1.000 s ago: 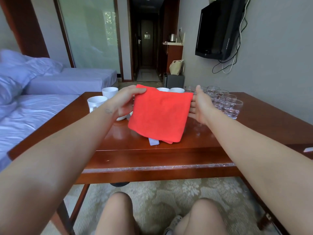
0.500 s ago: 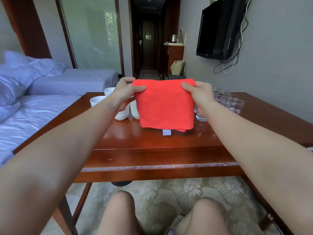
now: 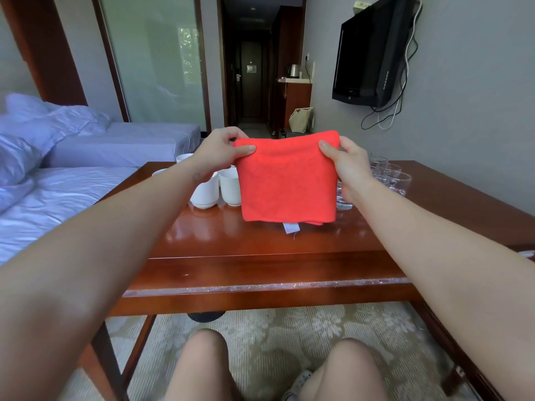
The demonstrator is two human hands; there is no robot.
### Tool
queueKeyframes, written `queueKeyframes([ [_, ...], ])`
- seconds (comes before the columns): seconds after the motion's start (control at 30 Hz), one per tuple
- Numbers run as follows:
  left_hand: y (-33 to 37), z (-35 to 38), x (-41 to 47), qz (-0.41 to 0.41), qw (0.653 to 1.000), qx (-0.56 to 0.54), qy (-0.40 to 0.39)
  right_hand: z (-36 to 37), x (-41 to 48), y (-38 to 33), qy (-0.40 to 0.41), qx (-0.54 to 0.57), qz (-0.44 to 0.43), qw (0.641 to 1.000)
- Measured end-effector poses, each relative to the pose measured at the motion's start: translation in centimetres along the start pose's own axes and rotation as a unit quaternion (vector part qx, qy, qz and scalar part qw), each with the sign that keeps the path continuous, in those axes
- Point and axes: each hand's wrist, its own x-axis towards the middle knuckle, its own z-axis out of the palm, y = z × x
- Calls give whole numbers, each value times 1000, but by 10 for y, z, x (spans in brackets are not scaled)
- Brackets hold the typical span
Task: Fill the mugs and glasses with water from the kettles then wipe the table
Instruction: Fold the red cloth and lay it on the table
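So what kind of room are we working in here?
Probably a hotel room: two made beds on the left, a wall-mounted TV, and a kettle on a counter beside the narrow entry corridor leading to the door.

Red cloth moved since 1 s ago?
Yes. The red cloth rose: its top edge, earlier about level with the far edge of the table, now sits above it.

Both hands (image 3: 220, 150) pinch folded red cloth (image 3: 288, 180) above table (image 3: 260, 256).
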Motion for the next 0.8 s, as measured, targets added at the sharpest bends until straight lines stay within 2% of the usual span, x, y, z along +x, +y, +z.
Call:
queueKeyframes([
  [0.27, 2, 17, -1, -84, 993, -82, -28, -14, -4, -6, 6, 17, 7, 1000],
  [0.53, 28, 61, 14, -37, 986, -163, -5, -59, -10, -16, 38, -42, -3, 998],
  [0.8, 68, 140, 27, -12, 975, -210, -68, -137, -31, -28, 114, -105, -30, 987],
])
